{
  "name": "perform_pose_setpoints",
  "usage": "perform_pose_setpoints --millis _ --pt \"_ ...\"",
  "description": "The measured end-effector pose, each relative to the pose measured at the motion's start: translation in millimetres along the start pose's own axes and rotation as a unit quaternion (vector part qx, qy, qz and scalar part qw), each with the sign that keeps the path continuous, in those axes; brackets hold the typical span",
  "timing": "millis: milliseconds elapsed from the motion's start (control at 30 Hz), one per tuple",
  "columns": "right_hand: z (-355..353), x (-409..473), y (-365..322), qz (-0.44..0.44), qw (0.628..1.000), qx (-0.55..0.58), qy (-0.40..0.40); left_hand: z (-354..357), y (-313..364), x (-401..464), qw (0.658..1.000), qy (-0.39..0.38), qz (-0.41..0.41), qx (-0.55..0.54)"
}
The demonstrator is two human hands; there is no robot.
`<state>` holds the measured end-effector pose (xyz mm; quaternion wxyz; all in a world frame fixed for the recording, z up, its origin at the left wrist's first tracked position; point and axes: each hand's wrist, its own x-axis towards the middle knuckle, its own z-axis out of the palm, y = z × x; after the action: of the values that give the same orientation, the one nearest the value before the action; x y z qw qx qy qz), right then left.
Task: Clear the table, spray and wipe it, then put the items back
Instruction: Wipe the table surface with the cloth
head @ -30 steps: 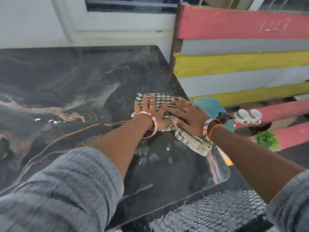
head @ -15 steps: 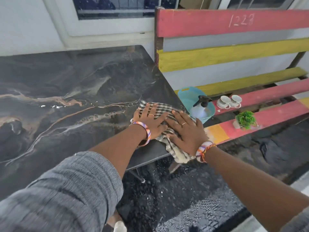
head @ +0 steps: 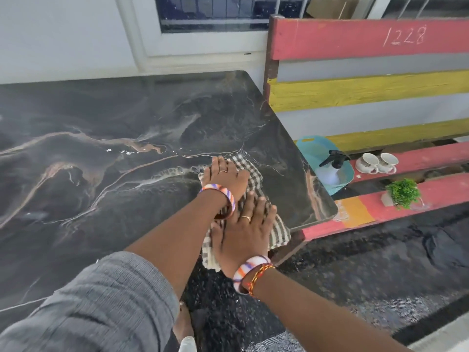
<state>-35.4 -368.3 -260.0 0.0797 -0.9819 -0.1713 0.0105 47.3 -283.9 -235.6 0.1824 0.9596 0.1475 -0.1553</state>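
A checked cloth (head: 250, 174) lies on the dark marble table (head: 127, 128) near its front right corner, part of it hanging over the front edge. My left hand (head: 227, 175) presses flat on the cloth's far part. My right hand (head: 245, 233) presses flat on the near part, fingers straight, just behind my left wrist. A clear spray bottle (head: 330, 168) with a black trigger stands in a teal basin (head: 312, 148) on the bench to the right. Two white cups (head: 377, 162) and a small green plant (head: 403, 193) also sit on the bench.
The red and yellow slatted bench (head: 368, 90) stands against the table's right edge. A white wall and window frame (head: 142, 34) run behind the table. Wet dark floor (head: 355, 262) lies in front and to the right.
Both hands slid the cloth left and back from the table's right edge. My right hand has moved behind my left instead of beside it.
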Motion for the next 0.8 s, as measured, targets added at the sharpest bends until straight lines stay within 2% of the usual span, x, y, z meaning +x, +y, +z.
perform_pose_setpoints --millis 100,200,367,533,800 --pt "0.9 5.7 -17.6 -0.006 0.999 -0.012 -0.038 -0.4 -10.8 3.4 1.0 0.019 -0.001 0.013" --pt "5.4 20.7 -30.2 0.018 1.0 0.003 -0.021 -3.1 -22.9 14.6 0.996 0.052 0.024 0.062" --pt "4.5 63.8 -60.3 0.015 0.995 0.004 -0.1 -28.2 -54.8 49.7 0.995 0.057 0.022 0.08" --pt "11.0 113.1 -105.2 -0.008 0.995 0.009 -0.098 -62.7 -103.8 88.1 0.995 0.064 0.002 0.079" --pt "27.2 186.4 -184.7 -0.096 0.992 -0.001 -0.084 -118.2 -210.1 133.1 0.993 0.084 -0.051 0.061"
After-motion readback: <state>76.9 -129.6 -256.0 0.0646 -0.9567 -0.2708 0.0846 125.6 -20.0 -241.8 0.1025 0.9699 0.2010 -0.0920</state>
